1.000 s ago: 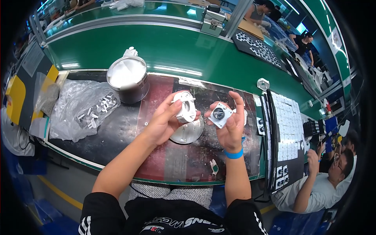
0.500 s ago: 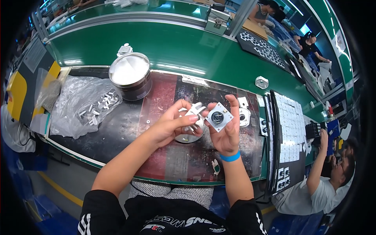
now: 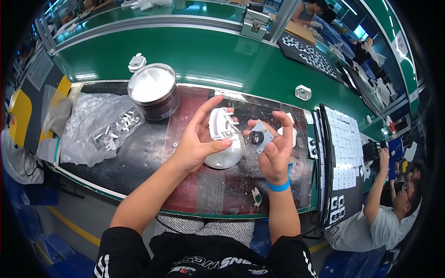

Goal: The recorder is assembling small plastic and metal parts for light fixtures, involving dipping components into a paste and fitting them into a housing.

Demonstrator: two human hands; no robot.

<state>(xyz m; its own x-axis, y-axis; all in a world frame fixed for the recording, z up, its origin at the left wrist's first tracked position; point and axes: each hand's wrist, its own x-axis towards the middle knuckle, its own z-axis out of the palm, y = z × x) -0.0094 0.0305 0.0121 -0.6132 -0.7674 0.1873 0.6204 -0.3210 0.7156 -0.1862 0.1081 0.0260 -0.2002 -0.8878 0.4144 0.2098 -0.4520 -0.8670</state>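
Observation:
Above the middle of the bench, my left hand grips a white curved plastic housing between thumb and fingers, its pegs and ribs facing right. My right hand, with a blue band at the wrist, pinches a small square circuit board that carries a round black lens. The board is tilted, lens toward the housing, and a small gap separates the two parts. Under my left hand a round, shallow, shiny dish rests on the bench, partly hidden. Behind my right hand, white plastic parts are partly covered.
A metal tin with a white top stands at the back left. Beside it lies a clear plastic bag with several white pieces. Stacked black trays of white boards border the right side. Another white part sits on the green surface.
My left hand has turned the white housing more upright, with its fingers spread wider. My right hand has tilted the circuit board leftward and shifted slightly right, so the parts are farther apart.

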